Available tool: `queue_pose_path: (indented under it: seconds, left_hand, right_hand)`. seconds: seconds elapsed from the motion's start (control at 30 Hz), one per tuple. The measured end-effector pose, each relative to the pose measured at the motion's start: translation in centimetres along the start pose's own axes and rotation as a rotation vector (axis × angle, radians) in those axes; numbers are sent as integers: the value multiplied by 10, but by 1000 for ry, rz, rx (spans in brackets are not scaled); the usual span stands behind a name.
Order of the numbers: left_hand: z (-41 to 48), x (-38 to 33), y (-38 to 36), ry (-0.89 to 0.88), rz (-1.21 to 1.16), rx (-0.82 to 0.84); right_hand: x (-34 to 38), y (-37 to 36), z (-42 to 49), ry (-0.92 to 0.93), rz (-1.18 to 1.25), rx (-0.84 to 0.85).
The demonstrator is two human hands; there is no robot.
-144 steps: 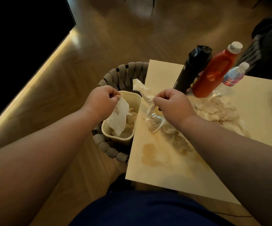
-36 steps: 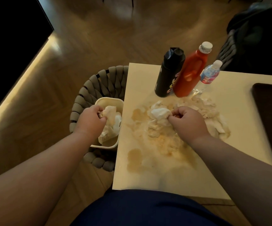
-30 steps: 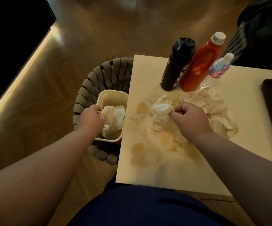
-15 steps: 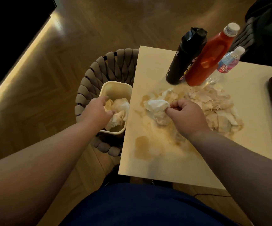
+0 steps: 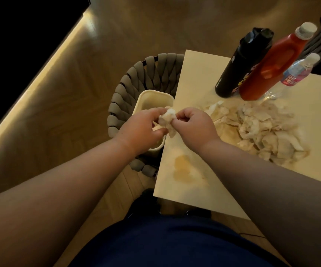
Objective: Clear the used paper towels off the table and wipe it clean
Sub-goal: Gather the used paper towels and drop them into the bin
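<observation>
Passing a crumpled, stained white paper-towel wad [image 5: 167,120] between two hands at the pale desk's [image 5: 198,74] left edge.

Both hands pinch the wad. The right hand [image 5: 193,125] holds its right side between curled fingers [image 5: 181,116] and thumb, while the left hand [image 5: 141,131] nips its left side with thumb and forefinger. This is probably a handover, since the cream plastic bin [image 5: 152,95] sits just under the left hand. The bin stands inside a grey woven basket [image 5: 134,87] set against the desk, which keeps the drop short. A large heap of soiled, torn paper towels [image 5: 261,132] lies further right, near a black flask [image 5: 242,64], a red plastic bottle [image 5: 271,68] and a small clear water bottle [image 5: 298,74]. A brown spill stain [image 5: 182,167] near the front edge awaits wiping, so clearing looks far from finished.
</observation>
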State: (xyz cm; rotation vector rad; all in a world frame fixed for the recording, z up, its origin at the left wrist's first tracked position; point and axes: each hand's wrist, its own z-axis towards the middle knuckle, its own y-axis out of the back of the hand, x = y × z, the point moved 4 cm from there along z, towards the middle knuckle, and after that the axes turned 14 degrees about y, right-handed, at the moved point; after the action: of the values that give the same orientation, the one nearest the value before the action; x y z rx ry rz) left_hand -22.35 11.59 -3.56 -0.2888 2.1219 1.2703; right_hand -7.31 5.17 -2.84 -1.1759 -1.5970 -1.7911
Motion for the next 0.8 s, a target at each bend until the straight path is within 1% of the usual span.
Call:
queue_pose_path:
  seconds: [0.17, 0.3, 0.43, 0.53, 0.6, 0.7, 0.73, 0.8]
  left_hand:
    - [7, 13, -2, 12, -2, -56]
    - [21, 37, 0, 100, -60, -126]
    - [43, 50, -1, 189, 31, -200]
    - [61, 51, -9, 207, 34, -185]
    - [75, 53, -16, 228, 50, -146]
    - [88, 61, -32, 311, 158, -26]
    - [89, 61, -36, 325, 206, -12]
    - [87, 60, -40, 314, 259, -40]
  right_hand:
    - [1, -4, -5, 5, 19, 18]
    - [-13, 9, -14, -44, 4, -10]
    - [-34, 32, -28, -132, -31, -58]
    - [-50, 49, -41, -187, -33, -114]
    - [-62, 57, -52, -230, -43, -145]
    - [-80, 65, -68, -279, -47, -179]
    - [-85, 69, -73, -293, -48, -193]
    - [-93, 76, -80, -322, -43, -221]
